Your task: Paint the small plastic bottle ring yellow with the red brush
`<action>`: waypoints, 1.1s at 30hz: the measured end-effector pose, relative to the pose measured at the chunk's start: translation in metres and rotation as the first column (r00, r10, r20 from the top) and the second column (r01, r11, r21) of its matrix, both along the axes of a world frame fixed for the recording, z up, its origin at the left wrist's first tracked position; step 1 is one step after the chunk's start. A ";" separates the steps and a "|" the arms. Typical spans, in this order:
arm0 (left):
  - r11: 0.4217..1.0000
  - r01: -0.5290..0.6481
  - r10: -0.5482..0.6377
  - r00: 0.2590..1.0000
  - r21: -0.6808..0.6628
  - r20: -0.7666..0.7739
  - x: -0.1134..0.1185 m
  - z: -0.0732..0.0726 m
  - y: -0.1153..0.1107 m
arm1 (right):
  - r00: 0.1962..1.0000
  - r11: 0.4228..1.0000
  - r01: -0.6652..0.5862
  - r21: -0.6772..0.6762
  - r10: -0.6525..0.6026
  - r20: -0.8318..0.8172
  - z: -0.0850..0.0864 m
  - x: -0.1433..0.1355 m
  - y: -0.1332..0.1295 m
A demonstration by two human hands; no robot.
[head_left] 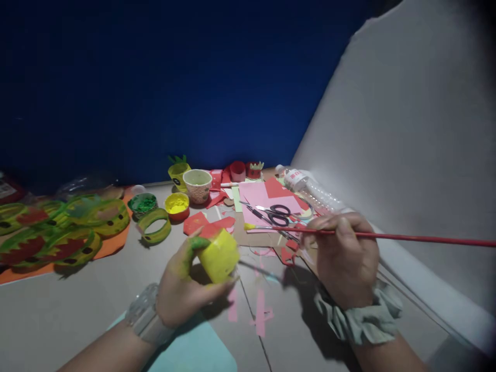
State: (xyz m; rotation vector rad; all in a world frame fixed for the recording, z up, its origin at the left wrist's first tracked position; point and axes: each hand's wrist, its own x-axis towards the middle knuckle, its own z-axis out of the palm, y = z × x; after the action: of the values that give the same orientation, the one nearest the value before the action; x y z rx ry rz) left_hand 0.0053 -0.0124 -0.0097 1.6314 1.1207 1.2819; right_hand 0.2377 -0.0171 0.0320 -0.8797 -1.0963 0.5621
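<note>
My left hand (186, 279) grips a small yellow-painted paper roll (220, 256), thumb and fingers on either side of it. Green and yellow paint stains that hand. Between the fingers of my right hand (344, 253) is a red-handled paintbrush (403, 237). Its bristles, yellow with paint, point left and sit just above and to the right of the roll, apart from it. Behind the roll stands a cup of yellow paint (177, 205), with a cup of green paint (142, 205) to its left. A green-and-yellow painted ring (154, 226) lies in front of them.
Several painted green-yellow shapes (65, 232) lie on orange paper (110, 247) at left. Black-handled scissors (279, 213) rest on pink paper (251, 194). A paper cup (197, 186) and a plastic bottle (310, 188) stand and lie farther back. Light-blue paper (197, 346) is near me; a white wall (418, 129) rises right.
</note>
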 end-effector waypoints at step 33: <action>0.871 0.090 -0.131 0.990 0.482 0.051 -0.025 -0.010 0.016 | 0.570 0.874 -0.281 -0.397 0.485 0.664 0.078 -0.151 0.127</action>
State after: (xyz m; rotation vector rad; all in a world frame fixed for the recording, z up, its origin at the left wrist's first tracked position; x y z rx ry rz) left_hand -0.0199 0.0034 -0.0194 1.9436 0.6727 1.6236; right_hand 0.0864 0.1095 0.1105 -1.1415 -2.0650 0.7348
